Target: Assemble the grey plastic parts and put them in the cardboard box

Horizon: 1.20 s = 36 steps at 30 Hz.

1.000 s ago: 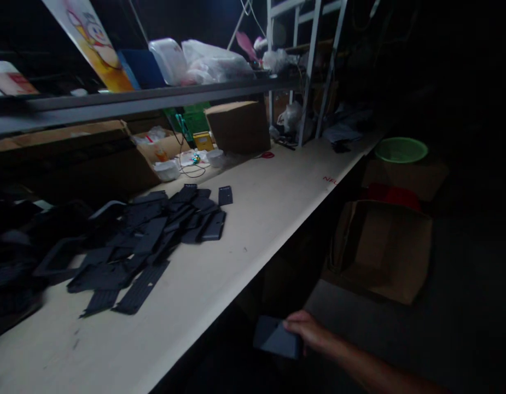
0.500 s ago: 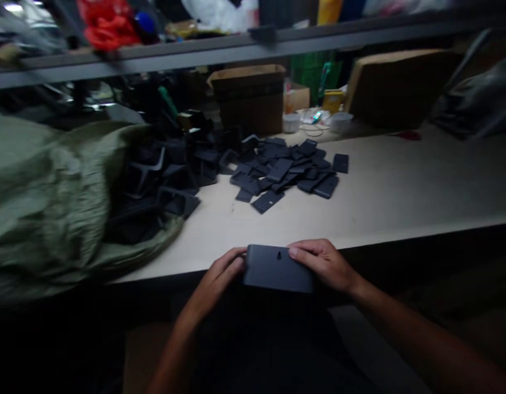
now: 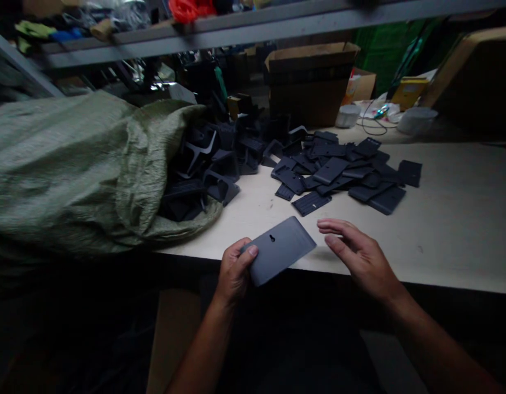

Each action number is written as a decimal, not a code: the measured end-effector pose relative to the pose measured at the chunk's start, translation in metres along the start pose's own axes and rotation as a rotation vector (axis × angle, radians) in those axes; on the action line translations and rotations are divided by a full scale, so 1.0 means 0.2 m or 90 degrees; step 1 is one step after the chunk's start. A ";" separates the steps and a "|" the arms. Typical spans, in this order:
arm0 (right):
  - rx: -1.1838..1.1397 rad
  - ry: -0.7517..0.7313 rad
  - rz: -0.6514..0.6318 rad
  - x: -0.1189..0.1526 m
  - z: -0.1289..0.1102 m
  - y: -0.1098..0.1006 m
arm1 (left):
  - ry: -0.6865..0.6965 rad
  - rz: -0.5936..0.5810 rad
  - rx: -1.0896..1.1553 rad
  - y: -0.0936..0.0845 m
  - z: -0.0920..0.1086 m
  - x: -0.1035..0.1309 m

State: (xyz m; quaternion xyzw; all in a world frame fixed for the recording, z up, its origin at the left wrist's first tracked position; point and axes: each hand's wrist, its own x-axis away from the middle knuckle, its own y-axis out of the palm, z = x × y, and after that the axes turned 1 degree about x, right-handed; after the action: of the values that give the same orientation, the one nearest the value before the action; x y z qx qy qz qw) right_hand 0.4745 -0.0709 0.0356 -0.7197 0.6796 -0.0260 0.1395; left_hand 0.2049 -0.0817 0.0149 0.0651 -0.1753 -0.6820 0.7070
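Note:
A flat dark grey plate (image 3: 282,250) with a small keyhole-shaped slot is held at its left end by my left hand (image 3: 235,269), thumb on top. It is tilted at the front edge of the table. Just right of the plate, my right hand (image 3: 357,254) is apart from it, fingers spread and holding nothing. Beyond the hands lies a pile of similar dark plates (image 3: 332,168). Dark angular frame-like parts (image 3: 220,172) spill from the mouth of a green woven sack (image 3: 141,164) at the left.
The pale table (image 3: 453,230) runs across the view. At its back stand an open cardboard box (image 3: 310,90), clear plastic tubs (image 3: 417,120) and a yellow box (image 3: 409,93). A shelf edge (image 3: 244,30) crosses overhead, with bags on it.
My right hand has let go of the plate and moved right. The plate, now in my left hand only, is turned with its right end raised. The view has shifted left.

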 end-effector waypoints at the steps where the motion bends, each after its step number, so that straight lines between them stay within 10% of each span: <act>1: -0.027 0.044 -0.008 0.00 0.01 0.01 | 0.024 0.030 0.017 -0.01 -0.01 0.00; 6: -0.350 0.281 -0.224 0.01 0.02 0.18 | 0.052 -0.057 -0.093 0.00 0.00 0.03; 10: -0.449 0.242 -0.122 -0.01 -0.01 0.26 | 0.058 -0.232 -0.243 0.00 0.07 0.01; 14: -0.273 0.160 -0.264 0.00 -0.02 0.22 | 0.041 -0.128 -0.105 0.01 0.05 -0.06; 17: -0.155 0.105 -0.368 0.03 -0.02 0.22 | -0.128 -0.162 0.096 0.09 0.01 -0.11; 20: -0.143 0.063 -0.339 0.06 0.01 0.28 | -0.205 -0.193 0.211 0.19 0.00 -0.11; 27: -0.148 0.028 -0.160 0.14 0.04 0.39 | -0.073 -0.112 0.261 0.27 -0.01 -0.03; 36: -0.151 0.113 -0.292 0.00 0.01 0.37 | -0.216 0.036 0.447 0.18 0.04 -0.12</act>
State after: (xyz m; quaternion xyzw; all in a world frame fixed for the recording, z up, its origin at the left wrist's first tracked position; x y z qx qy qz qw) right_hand 0.4043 -0.0735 0.0156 -0.8612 0.5065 -0.0402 -0.0155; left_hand 0.2350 -0.0541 0.0308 0.1844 -0.5145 -0.5615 0.6212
